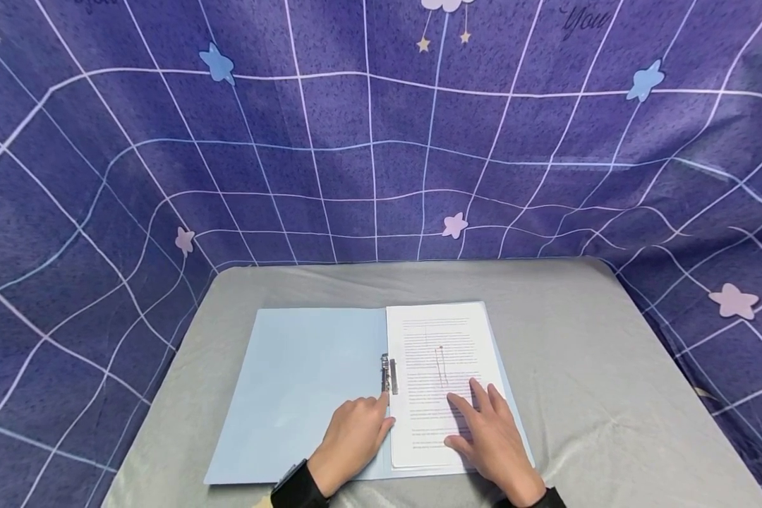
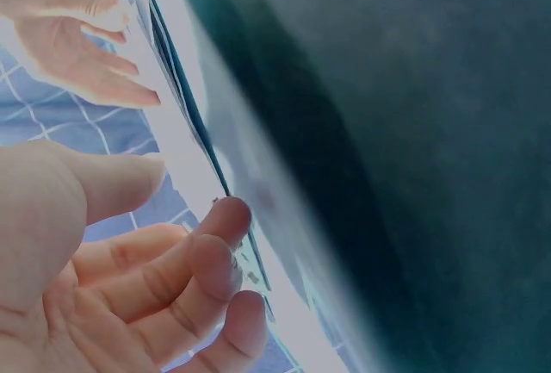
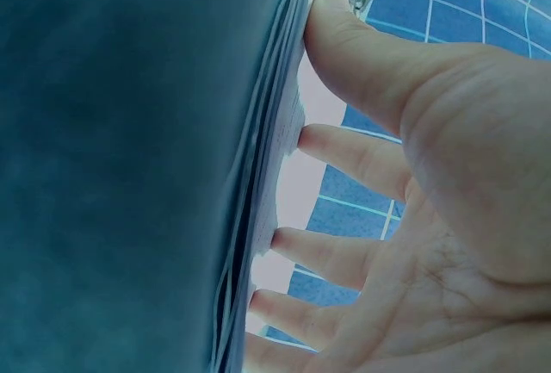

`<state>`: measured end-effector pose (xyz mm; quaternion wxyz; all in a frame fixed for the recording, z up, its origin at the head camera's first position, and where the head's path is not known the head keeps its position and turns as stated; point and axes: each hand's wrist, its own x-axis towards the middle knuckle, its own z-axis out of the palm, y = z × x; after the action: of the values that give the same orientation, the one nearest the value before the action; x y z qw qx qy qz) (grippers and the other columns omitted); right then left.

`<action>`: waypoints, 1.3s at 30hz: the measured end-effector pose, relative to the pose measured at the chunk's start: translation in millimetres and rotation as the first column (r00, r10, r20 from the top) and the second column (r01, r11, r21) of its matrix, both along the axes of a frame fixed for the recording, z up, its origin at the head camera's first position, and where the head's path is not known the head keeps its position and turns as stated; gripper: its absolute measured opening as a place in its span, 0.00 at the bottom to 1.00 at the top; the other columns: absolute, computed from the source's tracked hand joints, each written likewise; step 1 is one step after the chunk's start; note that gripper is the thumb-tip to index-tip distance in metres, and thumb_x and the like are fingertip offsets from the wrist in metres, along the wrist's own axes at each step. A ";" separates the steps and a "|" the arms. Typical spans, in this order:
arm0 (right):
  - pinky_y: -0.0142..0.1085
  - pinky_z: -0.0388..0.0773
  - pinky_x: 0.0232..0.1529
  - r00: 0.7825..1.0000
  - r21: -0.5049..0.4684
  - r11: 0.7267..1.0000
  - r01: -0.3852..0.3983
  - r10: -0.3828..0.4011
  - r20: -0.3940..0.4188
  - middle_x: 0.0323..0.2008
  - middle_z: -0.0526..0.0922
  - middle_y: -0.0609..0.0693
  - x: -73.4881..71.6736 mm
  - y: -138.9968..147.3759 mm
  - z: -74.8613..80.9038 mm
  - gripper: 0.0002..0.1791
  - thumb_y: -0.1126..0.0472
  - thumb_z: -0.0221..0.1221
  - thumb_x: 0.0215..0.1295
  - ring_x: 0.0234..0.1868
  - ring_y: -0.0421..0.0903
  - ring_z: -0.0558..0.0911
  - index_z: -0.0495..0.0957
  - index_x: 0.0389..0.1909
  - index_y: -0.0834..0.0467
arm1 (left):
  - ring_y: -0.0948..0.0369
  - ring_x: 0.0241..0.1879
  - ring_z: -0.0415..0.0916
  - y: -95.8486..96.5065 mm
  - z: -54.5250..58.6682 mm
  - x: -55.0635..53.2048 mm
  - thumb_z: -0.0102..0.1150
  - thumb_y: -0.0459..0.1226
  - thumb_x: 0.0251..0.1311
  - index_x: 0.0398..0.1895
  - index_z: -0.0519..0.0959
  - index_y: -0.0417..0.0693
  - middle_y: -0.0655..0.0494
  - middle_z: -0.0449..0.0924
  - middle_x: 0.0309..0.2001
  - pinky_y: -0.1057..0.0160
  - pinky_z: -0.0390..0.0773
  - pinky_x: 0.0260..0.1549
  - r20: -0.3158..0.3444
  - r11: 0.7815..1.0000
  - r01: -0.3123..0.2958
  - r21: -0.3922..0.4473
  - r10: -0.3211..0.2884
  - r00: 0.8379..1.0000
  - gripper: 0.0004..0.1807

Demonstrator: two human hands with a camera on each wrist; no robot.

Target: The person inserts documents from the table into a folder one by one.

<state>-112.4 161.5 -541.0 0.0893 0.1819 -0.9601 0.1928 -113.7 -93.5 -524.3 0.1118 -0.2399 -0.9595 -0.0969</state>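
Note:
A light blue folder (image 1: 305, 381) lies spread flat, with a stack of printed white sheets (image 1: 419, 416) on its right side. Along the spine sits a metal clip (image 1: 386, 370). My left hand (image 1: 355, 430) reaches over the spine, its index fingertip at the clip's near end and its other fingers loosely bent. On the sheets, my right hand (image 1: 492, 437) rests with spread fingers. From the right wrist view, the fingertips of the right hand (image 3: 379, 192) touch the top page, and layered paper edges (image 3: 275, 149) show beside them. The left wrist view shows the left hand (image 2: 129, 261) holding nothing visible.
The folder lies on a grey cloth-covered table (image 1: 609, 395). A purple curtain (image 1: 330, 162) with grid lines and stars hangs behind and along both sides. Thin reddish lines mark the top page. A dark watch-like band (image 1: 298, 483) is on the left wrist.

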 end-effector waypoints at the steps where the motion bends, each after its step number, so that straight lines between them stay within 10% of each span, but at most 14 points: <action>1: 0.63 0.60 0.62 1.000 0.002 1.000 0.001 -0.001 0.002 0.63 0.69 0.71 0.0 -0.3 0.0 0.36 0.47 0.76 0.42 0.63 0.77 0.65 0.80 0.56 0.55 | 0.60 0.20 0.76 0.5 -0.2 0.6 0.66 0.43 0.60 0.46 0.81 0.36 0.53 0.79 0.22 0.62 0.70 0.16 -0.010 1.000 -0.001 -0.010 0.001 1.000 0.19; 39: 0.63 0.60 0.62 1.000 0.031 0.999 0.013 -0.014 0.027 0.63 0.68 0.72 -1.3 -3.8 1.1 0.37 0.46 0.76 0.42 0.63 0.76 0.64 0.80 0.56 0.56 | 0.63 0.16 0.72 0.3 -2.4 -0.8 0.64 0.47 0.61 0.53 0.82 0.39 0.52 0.81 0.21 0.64 0.61 0.12 0.078 0.998 -0.025 -0.059 0.030 0.996 0.24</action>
<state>-113.8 157.7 -539.9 0.0746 0.1740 -0.9653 0.1797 -114.5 -93.2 -526.7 0.0680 -0.2259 -0.9687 -0.0771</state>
